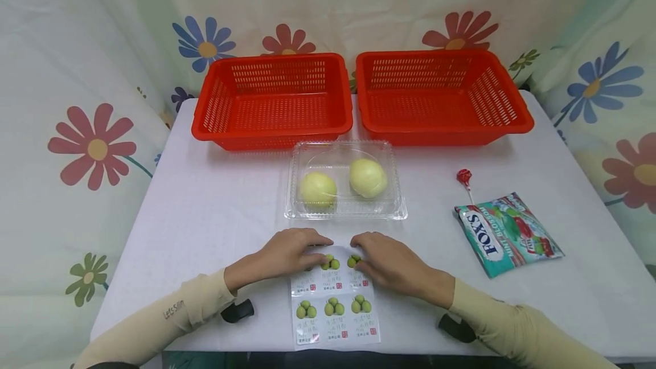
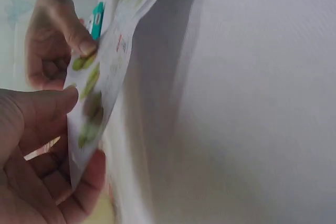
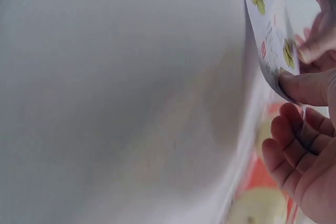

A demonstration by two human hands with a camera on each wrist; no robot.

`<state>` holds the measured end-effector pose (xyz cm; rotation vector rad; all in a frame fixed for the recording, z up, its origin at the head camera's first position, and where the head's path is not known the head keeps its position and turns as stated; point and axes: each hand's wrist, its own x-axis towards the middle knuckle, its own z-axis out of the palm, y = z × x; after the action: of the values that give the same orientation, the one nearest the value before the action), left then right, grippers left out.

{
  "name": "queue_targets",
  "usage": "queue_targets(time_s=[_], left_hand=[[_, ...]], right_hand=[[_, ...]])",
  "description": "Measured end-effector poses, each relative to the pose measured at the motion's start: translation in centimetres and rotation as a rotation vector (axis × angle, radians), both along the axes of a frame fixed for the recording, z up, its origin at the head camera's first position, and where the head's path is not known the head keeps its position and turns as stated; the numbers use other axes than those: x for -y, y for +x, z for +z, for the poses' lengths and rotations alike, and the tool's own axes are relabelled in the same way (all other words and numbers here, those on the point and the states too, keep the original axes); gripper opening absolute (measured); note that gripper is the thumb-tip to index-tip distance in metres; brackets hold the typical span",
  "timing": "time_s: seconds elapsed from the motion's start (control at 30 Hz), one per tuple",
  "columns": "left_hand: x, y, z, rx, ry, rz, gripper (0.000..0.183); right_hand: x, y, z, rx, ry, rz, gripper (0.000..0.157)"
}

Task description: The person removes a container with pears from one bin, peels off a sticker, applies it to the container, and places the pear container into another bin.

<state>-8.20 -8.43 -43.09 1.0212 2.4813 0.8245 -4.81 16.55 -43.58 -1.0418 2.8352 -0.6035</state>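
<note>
A white sheet of labels [image 1: 335,323], printed with green fruits and small red seals, lies near the front edge of the table. My left hand [image 1: 287,252] pinches its far edge between thumb and fingers, left of the middle. At the far right corner my right hand [image 1: 394,261] also pinches it. In the left wrist view the sheet [image 2: 113,59] is lifted and bends between both hands. Beyond the hands sits a clear plastic box [image 1: 348,209] with two pale yellow-green round fruits [image 1: 318,189] inside.
Two red plastic baskets [image 1: 271,142] stand side by side at the back. On the right lies a teal Fox's candy bag [image 1: 509,235], with a red-wrapped lollipop [image 1: 464,177] beside its upper left corner. A flowered curtain [image 1: 379,4] hangs behind the table.
</note>
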Motion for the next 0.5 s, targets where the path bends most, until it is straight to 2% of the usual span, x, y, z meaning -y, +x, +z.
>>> queue_targets(time_s=[0.13,0.23,0.4,0.5], left_hand=[[0.5,-0.9,0.0,0.198,0.101,0.003,0.033],[0.5,-1.3,0.3,0.295,0.179,0.004,0.032],[0.2,-1.3,1.2,0.322,0.235,0.010,0.033],[-0.1,-1.3,1.5,0.329,0.249,0.035,0.034]], right_hand=[[-0.8,-0.4,0.7,0.041,-0.022,-0.041,0.043],[-1.2,-0.8,1.1,-0.029,-0.029,-0.002,0.045],[-0.7,-1.2,1.4,-0.212,-0.083,0.121,0.049],[-0.2,-1.2,1.3,-0.292,-0.110,0.143,0.050]])
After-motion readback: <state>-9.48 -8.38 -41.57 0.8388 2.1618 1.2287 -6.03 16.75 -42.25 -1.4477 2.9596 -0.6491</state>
